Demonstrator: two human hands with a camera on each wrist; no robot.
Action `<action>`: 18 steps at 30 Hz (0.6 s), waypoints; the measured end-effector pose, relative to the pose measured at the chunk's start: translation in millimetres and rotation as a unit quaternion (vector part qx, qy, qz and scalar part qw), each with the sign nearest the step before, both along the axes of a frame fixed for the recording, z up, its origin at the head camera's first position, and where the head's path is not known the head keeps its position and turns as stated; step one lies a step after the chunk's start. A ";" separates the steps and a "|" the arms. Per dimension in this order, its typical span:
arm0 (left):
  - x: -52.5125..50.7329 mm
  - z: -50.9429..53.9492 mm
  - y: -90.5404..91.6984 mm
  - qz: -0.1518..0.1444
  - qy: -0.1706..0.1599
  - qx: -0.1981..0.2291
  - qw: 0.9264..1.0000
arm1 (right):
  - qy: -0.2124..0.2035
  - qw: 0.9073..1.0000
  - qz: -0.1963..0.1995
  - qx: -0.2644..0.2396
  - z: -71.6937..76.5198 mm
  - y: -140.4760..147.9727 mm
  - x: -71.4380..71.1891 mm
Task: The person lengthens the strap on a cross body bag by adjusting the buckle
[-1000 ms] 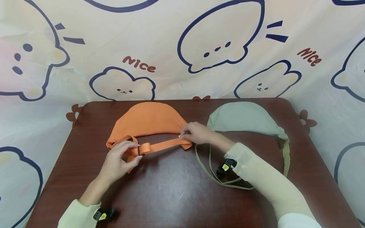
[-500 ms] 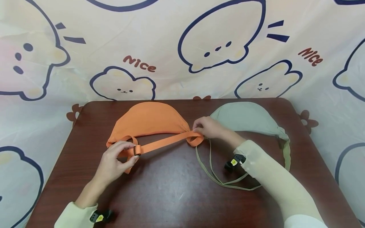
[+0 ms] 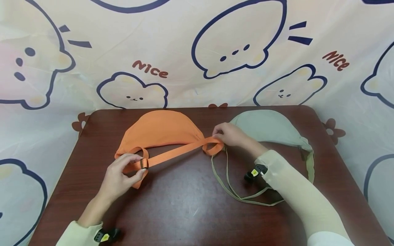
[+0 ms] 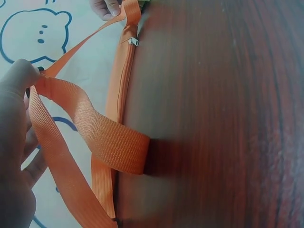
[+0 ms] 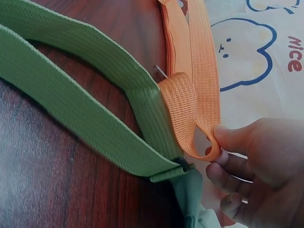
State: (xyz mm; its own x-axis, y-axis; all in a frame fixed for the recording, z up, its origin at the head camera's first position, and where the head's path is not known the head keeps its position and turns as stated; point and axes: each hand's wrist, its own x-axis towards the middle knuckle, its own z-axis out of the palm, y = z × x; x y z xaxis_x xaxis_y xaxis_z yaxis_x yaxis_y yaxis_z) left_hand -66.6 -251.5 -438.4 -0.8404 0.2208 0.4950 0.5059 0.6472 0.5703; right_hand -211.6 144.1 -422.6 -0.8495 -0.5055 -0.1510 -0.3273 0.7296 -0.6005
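Orange webbing strap [image 3: 175,153] runs slantwise across the middle of the head view, mostly just below the orange waist bag [image 3: 161,128] left of centre. Left hand [image 3: 116,177] has it pinched at the dark slider [image 3: 143,163], right hand [image 3: 230,134] pinches its loop [image 5: 183,109] right of centre. Sage-green waist bag [image 3: 266,126] sits farther right on the brown bench [image 3: 184,212], cartoon-print cloth [image 3: 184,92] behind.

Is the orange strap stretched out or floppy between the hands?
Stretched out: the strap runs straight between the left hand and the right hand. Only a loop beside the right hand curls.
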 end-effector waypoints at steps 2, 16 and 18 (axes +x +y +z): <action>0.7 0.2 -1.0 0.005 -0.001 0.000 1.000 | 0.003 1.000 -0.007 0.000 -0.9 2.3 -1.5; 0.1 1.2 -2.3 0.010 -0.010 -0.003 1.000 | 0.020 0.999 -0.020 0.019 4.6 -1.5 1.9; -0.8 2.2 -1.6 0.006 -0.006 0.001 1.000 | 0.018 0.999 -0.016 0.021 6.8 -4.4 4.0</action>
State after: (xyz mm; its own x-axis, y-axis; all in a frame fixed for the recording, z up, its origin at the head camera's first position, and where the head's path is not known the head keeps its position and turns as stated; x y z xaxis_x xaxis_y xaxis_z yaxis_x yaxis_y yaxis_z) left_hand -67.4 -253.1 -436.1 -0.8484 0.2103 0.4859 0.4919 0.6523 0.5766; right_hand -207.7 139.7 -415.8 -0.8702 -0.4721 -0.1410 -0.3242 0.7641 -0.5576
